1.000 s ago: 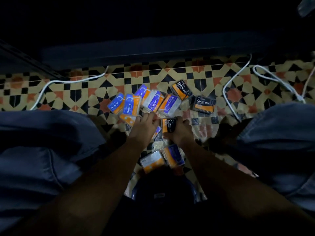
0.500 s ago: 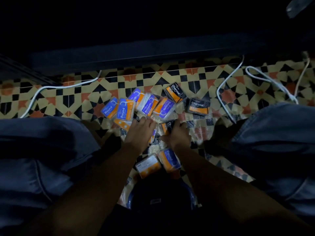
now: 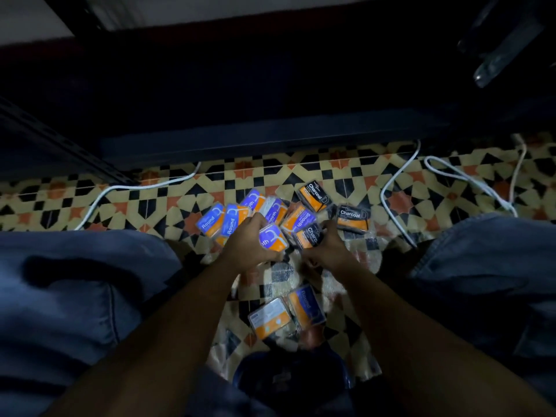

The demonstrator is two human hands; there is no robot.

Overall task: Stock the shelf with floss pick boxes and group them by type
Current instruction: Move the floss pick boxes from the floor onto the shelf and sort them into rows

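Several floss pick boxes lie scattered on the patterned tile floor between my knees. My left hand (image 3: 245,249) grips a blue and orange Smooth box (image 3: 272,239), lifted off the floor. My right hand (image 3: 329,246) grips a black and orange Charcoal box (image 3: 308,237). Two Round boxes (image 3: 221,222) lie to the left, more Smooth boxes (image 3: 299,218) sit just behind my hands, and two Charcoal boxes (image 3: 352,218) lie at the right. A Round box (image 3: 307,305) and a face-down box (image 3: 270,319) lie nearer me. The dark shelf (image 3: 270,136) runs across ahead.
White cables (image 3: 397,182) loop over the floor at right and another cable (image 3: 141,188) at left. My denim-clad knees (image 3: 75,290) flank the pile. A dark blue round container (image 3: 288,374) sits close to me. A black shelf upright (image 3: 60,145) slants at left.
Both hands have lifted off the floor, each with a box in its grip, the left one now showing a Smooth box. The view has tilted upward toward the shelf.
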